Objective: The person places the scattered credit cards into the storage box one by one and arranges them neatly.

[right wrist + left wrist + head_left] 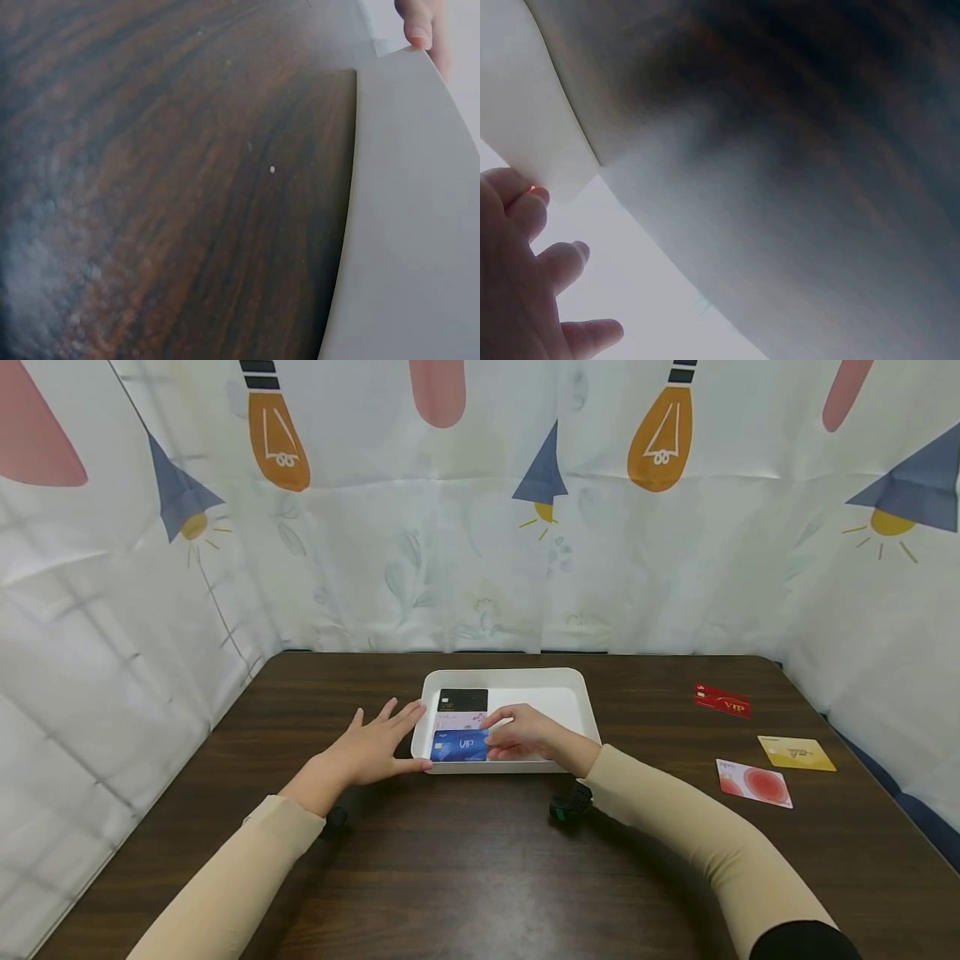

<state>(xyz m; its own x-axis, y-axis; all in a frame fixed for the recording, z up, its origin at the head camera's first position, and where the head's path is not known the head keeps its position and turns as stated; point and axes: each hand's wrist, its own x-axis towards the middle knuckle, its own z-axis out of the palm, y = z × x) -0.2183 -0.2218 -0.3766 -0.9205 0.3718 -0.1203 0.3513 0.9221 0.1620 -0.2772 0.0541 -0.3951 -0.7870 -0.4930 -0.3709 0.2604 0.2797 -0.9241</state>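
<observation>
**Blue card (459,746) sat near-left in tray (542,690)**

Right hand (531,732) met its right edge, fingers bent — grip impossible to tell. Left hand (369,748), fingers spread wide, touched the tray. Behind lay a pink card (456,720), then a black card (462,698).

Soft glare (pale) on tabletop (495,860)

Found passable over worktop (450,860) between left sleeve (247,864) and right sleeve (690,831), up to near wall of white tray (512,677). Blocked at tray's left end by left hand (369,750), with fingers spread at rim. Obstructed over near middle by right hand (525,732), over near right corner by right wrist (576,753), with black device (570,803) beneath. Accessible from far side, right of black card (462,699). Passable between tray and red card (722,701); narrowed nearer in by right sleeve beside pink-red card (753,783).
</observation>
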